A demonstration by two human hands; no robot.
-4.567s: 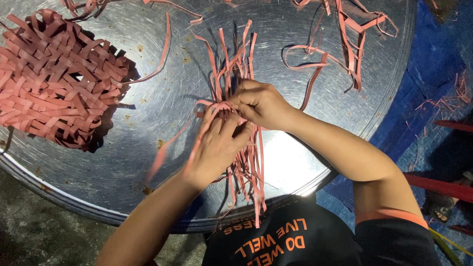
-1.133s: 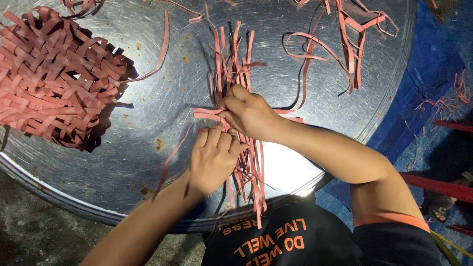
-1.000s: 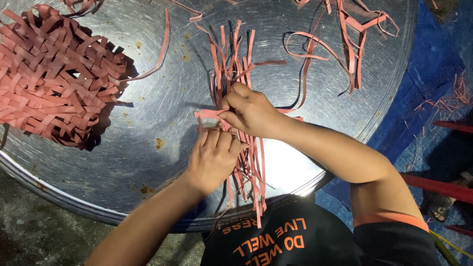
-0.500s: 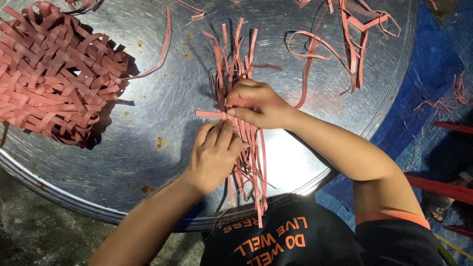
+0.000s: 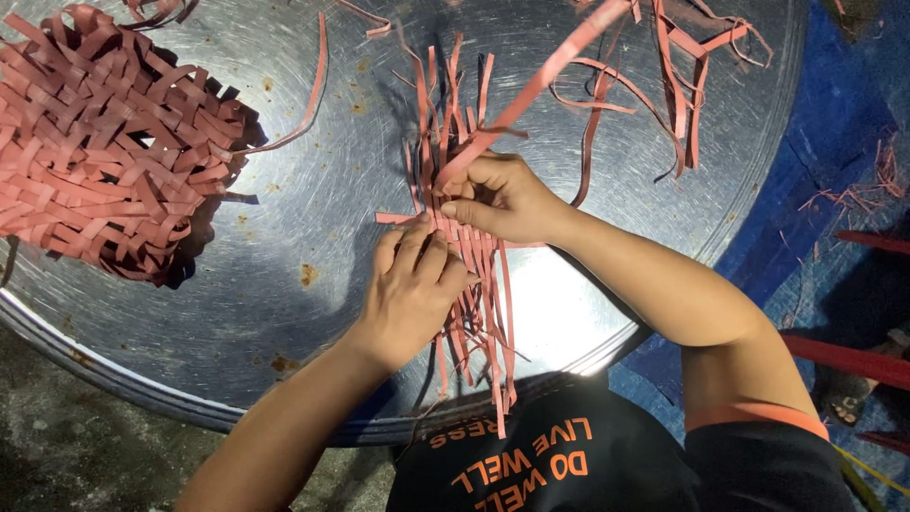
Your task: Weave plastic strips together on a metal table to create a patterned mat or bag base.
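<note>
At the far left of the round metal tabletop [image 5: 313, 313] lies a loosely woven mat of pink strips [image 5: 104, 161], flat on the scratched steel, with one long stray strip [image 5: 308, 104] curling away from its right edge. No container is in view; everything rests directly on the metal. Near the middle sits the bundle of pink strips [image 5: 474, 275] being worked, its ends fanning up toward the far side and trailing down over the near rim. The left hand [image 5: 412, 289] lies knuckles-up on the bundle's left side, fingers curled together and pressing the strips down against the tabletop. Just to its right, and touching it, the right hand [image 5: 502, 199] is closed in a pinch on a single long strip [image 5: 540, 81] that rises slanting up to the right. Farther right a loose tangle of strips [image 5: 664, 85] lies on the metal, and beyond the rim there is a blue tarp [image 5: 834, 190].
</note>
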